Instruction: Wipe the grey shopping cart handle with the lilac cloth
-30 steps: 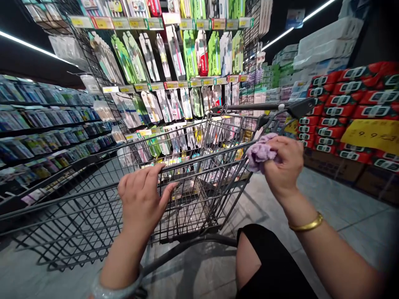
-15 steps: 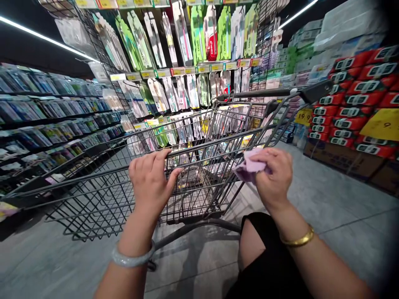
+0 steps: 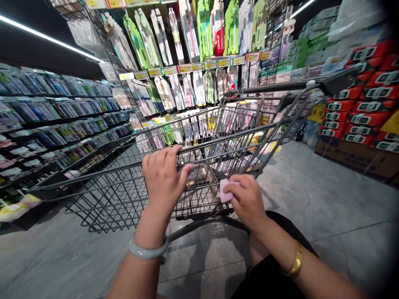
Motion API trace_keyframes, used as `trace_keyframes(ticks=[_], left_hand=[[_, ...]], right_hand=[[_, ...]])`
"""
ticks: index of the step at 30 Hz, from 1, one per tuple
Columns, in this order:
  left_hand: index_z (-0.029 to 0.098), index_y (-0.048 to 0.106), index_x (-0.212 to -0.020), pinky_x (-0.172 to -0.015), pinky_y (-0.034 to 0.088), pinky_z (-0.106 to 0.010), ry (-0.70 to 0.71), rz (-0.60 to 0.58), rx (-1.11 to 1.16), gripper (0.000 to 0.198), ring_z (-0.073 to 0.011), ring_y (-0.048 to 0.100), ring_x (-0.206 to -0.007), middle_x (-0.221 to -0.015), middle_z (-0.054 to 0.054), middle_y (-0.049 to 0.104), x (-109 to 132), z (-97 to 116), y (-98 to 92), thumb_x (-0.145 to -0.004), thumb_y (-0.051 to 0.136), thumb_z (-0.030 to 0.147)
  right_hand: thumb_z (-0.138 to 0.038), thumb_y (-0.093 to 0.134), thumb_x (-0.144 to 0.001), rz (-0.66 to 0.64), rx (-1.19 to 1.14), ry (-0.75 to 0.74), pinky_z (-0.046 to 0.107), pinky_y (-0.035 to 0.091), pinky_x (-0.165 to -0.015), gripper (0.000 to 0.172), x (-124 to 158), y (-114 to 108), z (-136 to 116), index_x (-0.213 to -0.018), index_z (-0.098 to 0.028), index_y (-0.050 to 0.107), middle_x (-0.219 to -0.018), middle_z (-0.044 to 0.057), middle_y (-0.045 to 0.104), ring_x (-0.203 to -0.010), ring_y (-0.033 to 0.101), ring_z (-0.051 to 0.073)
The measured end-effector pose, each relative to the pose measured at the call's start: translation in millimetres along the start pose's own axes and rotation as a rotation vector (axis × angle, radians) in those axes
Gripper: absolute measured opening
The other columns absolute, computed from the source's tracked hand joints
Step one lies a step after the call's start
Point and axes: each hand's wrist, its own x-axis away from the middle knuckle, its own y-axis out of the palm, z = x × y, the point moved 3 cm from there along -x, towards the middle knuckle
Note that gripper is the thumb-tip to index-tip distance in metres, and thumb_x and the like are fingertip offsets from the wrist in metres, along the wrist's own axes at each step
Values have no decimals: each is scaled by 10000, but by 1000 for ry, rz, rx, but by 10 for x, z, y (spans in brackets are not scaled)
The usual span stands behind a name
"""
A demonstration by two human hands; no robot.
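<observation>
A grey wire shopping cart [image 3: 124, 171] stands sideways in front of me, its handle at the upper right. My left hand [image 3: 163, 174] is closed over the top rail of the near side, fingers bent over it and thumb pointing right. Lower and to the right, my right hand [image 3: 248, 198] grips a bunched pink-purple cloth [image 3: 225, 191]. That cloth is against the cart's side wires near the bottom corner by the handle end. Part of it is hidden inside my fingers.
Beyond the cart rises a rack of hanging toothbrush packs [image 3: 204, 31]. More shelves of packaged goods [image 3: 62, 108] run along the left. At the right, red-orange packs [image 3: 361, 106] are stacked on a cardboard box [image 3: 355, 158]. Grey floor [image 3: 311, 199] shows around the cart.
My right hand has moved down and left with the cloth, from the upper side wires to the lower corner. My left hand stays on the rail. The view has shifted slightly.
</observation>
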Motion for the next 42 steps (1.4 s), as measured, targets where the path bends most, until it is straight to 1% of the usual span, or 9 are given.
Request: trace_keyframes(ticks=[5, 11, 14, 19, 25, 30, 35, 38, 42], left_hand=[[205, 574, -1290, -1005, 334, -439, -6, -8, 11, 502, -284, 542, -1077, -1144, -102, 652, 8, 1, -26, -898, 623, 516], [218, 557, -1311, -1033, 340, -445, -17, -17, 41, 477, -273, 538, -1107, -1177, -93, 651, 27, -10, -33, -917, 613, 479], [213, 559, -1307, -1050, 337, -454, -33, -11, 46, 462, -275, 536, -1116, -1192, -96, 653, 42, -15, -34, -917, 619, 455], [205, 538, -1345, -1099, 321, -457, -15, -6, 75, 482, -266, 531, -1167, -1242, -90, 643, 58, -13, -54, -923, 616, 424], [208, 469, -1430, -1214, 230, -469, 5, -16, 150, 523, -255, 475, -1350, -1405, -94, 587, 103, -67, -58, -954, 577, 395], [214, 393, -1482, -1259, 151, -559, 94, 89, 434, 651, -280, 380, -1464, -1495, -130, 510, 329, 67, -83, -983, 335, 628], [288, 315, -1527, -1183, 369, -510, 175, 49, 610, 812, -301, 396, -1451, -1567, -167, 371, 611, 199, -30, -879, 370, 774], [278, 291, -1535, -1156, 385, -561, 224, 102, 548, 912, -353, 381, -1444, -1544, -186, 363, 748, 78, -24, -808, 548, 766], [245, 397, -1446, -1076, 461, -501, 166, 117, 429, 650, -300, 495, -1317, -1414, -169, 462, 803, -258, -108, -872, 652, 410]], right_hand=[[-92, 623, -821, 186, 49, -153, 423, 450, -921, 224, -269, 21, -77, -929, -262, 721, -1061, 47, 654, -1048, 546, 237], [-107, 569, -874, -69, 57, -436, 354, 420, -770, 179, 274, 537, -289, -777, -233, 651, -938, 7, 688, -897, 556, 180], [-108, 533, -888, -89, 15, -435, 336, 422, -765, 192, 95, 471, -427, -789, -232, 641, -955, 5, 673, -909, 551, 167], [-137, 593, -884, 128, -27, -402, 392, 415, -906, 145, -445, 356, -546, -934, -245, 675, -1072, 31, 671, -1047, 525, 205], [-150, 591, -892, -3, -11, -595, 348, 432, -860, 149, -132, 637, -595, -855, -270, 671, -1018, -31, 704, -960, 572, 165], [-157, 545, -848, -16, -361, -46, 360, 500, -882, 146, -412, 438, -721, -877, -227, 671, -1018, 51, 651, -995, 602, 197], [-353, 490, -897, -282, -1205, 562, 353, 566, -850, 300, -618, 367, -912, -1142, -215, 593, -1115, 76, 688, -983, 677, 206], [-395, 362, -934, -432, -1453, 590, 388, 577, -853, 425, -640, 348, -939, -1261, -177, 525, -1209, 134, 670, -1025, 691, 230], [-407, 270, -994, -555, -1221, 346, 383, 582, -790, 465, -793, 305, -991, -1343, -175, 473, -1234, 142, 673, -1022, 696, 226]])
